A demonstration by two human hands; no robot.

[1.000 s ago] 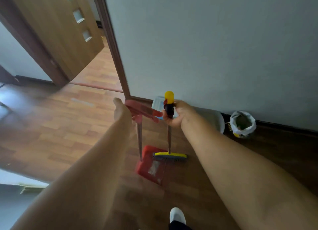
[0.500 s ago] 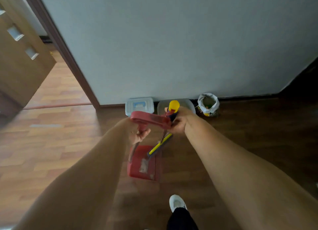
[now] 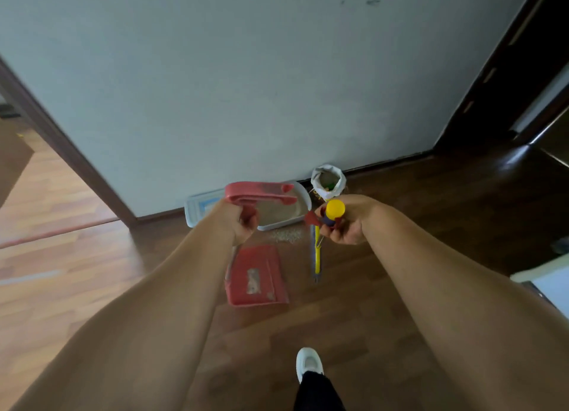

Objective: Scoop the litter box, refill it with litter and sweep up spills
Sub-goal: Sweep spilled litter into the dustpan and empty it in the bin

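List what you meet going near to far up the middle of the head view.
Near to far: white shoe → red dustpan → spilled litter → litter box → wall.

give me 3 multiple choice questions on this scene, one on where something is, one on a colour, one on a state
1. Where is the spilled litter?
A. on the floor just in front of the litter box
B. on a table
C. on a chair

2. What colour is the dustpan?
A. yellow
B. blue
C. red

3. What is the right hand doing?
A. hanging open
B. gripping the broom
C. holding a cup

Answers:
1. A, the grains lie on the floor by the box's near wall.
2. C, both pan and handle are red.
3. B, the hand curls round the top of the broom's handle.
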